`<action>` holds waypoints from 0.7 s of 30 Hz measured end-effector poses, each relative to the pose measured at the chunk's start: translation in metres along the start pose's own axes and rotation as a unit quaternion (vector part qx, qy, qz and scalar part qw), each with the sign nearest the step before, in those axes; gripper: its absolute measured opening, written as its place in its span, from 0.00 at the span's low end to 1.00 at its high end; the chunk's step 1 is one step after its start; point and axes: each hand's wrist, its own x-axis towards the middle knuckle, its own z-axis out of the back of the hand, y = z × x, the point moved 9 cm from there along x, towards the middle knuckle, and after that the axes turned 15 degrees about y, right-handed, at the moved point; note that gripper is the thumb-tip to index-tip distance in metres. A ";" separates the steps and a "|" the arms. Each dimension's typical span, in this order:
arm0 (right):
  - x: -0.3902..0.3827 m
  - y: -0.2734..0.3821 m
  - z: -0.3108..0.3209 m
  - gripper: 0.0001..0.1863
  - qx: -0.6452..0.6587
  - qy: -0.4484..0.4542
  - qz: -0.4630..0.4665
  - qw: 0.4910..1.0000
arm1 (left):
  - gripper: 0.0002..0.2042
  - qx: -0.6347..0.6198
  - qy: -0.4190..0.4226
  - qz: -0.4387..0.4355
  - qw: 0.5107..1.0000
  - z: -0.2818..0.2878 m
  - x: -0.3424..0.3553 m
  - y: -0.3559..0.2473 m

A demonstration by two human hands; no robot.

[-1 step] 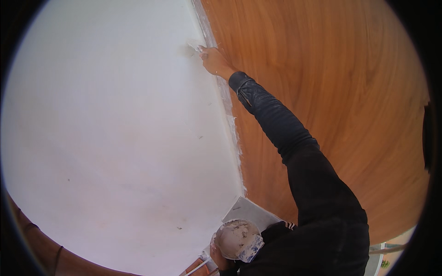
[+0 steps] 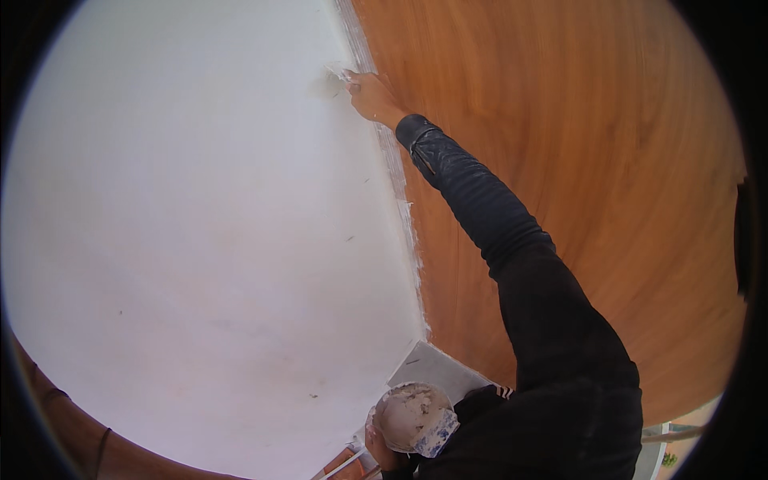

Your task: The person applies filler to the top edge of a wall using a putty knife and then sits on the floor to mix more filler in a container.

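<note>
White wall (image 2: 200,200), smooth, fills the head view from 7 through 11 o'clock. Wood-grain panel (image 2: 600,200), orange-brown, occupies 1 to 4 o'clock. The two are met along a seam (image 2: 392,172) smeared ragged white, run from 12 down to nearly 6 o'clock; some white is lapped onto the panel. A few small dark marks are scattered on the wall.

Right hand (image 2: 374,98) is placed at 12 o'clock, over the seam, with the dark sleeve (image 2: 488,212) extended up to it from 5 o'clock. A small pale spatula (image 2: 338,73) is pinched between thumb and fingers, its end pointed toward 10 o'clock over the wall. Blade appears to be set against the wall face, but contact can't be confirmed at this size.

Left hand (image 2: 382,450) is at 6 o'clock, fingers curled around the 8 o'clock side of a round bowl (image 2: 390,418). Finger spacing can't be told; they're partly hidden by the bowl. Pale paste (image 2: 418,395) is held in the bowl, lumpy on top; a blue-marked white patch (image 2: 436,434) is seen at its 5 o'clock edge.

Grey slab (image 2: 448,373) is positioned just beside the bowl, toward 1 o'clock from it, below the seam's lower end. Green foliage (image 2: 669,460) is glimpsed near the rim at 4 o'clock.
</note>
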 end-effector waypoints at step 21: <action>-0.025 -0.028 -0.045 0.20 -0.049 0.164 -0.070 0.983 | 0.29 -0.037 -0.038 -0.040 0.998 -0.021 -0.015 -0.026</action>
